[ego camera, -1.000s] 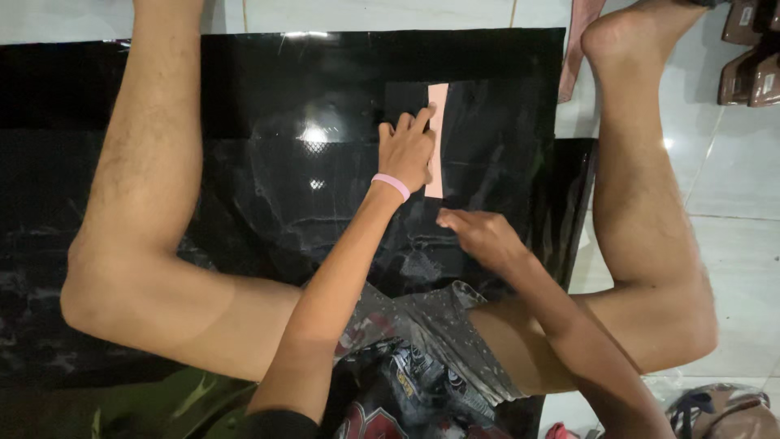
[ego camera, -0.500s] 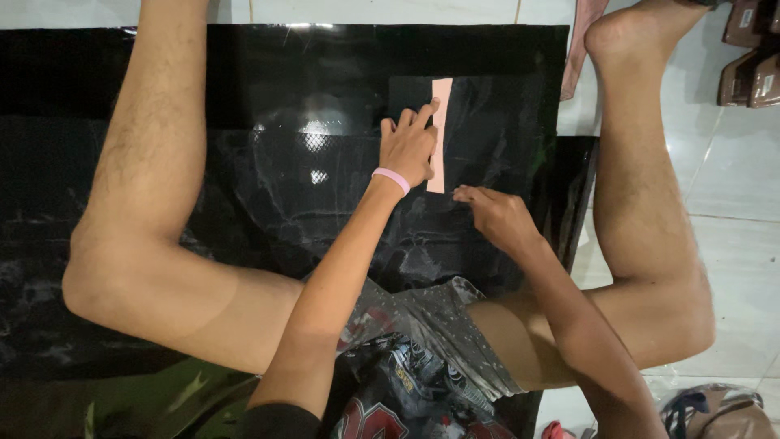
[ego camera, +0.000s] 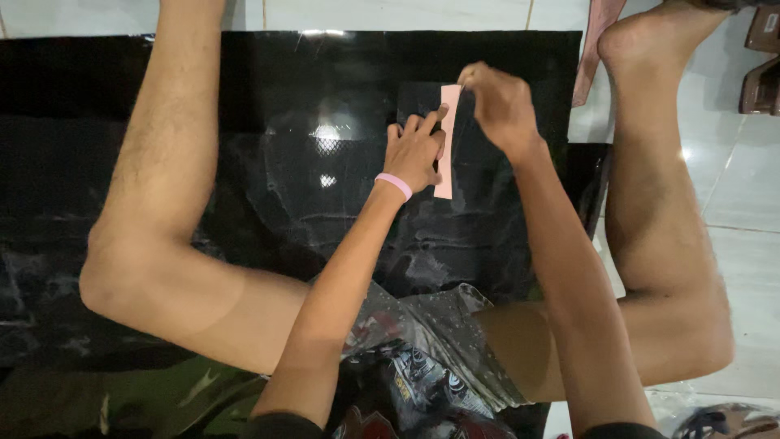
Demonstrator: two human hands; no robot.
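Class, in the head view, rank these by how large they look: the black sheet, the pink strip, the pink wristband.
1. black sheet
2. pink strip, pinched at its top by the right hand
3. pink wristband on the left hand

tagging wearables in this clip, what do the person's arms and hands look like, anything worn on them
Both forearms are bare, with no gloves on either hand. The left hand has a thin pink band around its wrist. The right hand shows no band, watch or ring that can be made out. At the bottom edge of the view, dark short sleeves begin near the upper arms.
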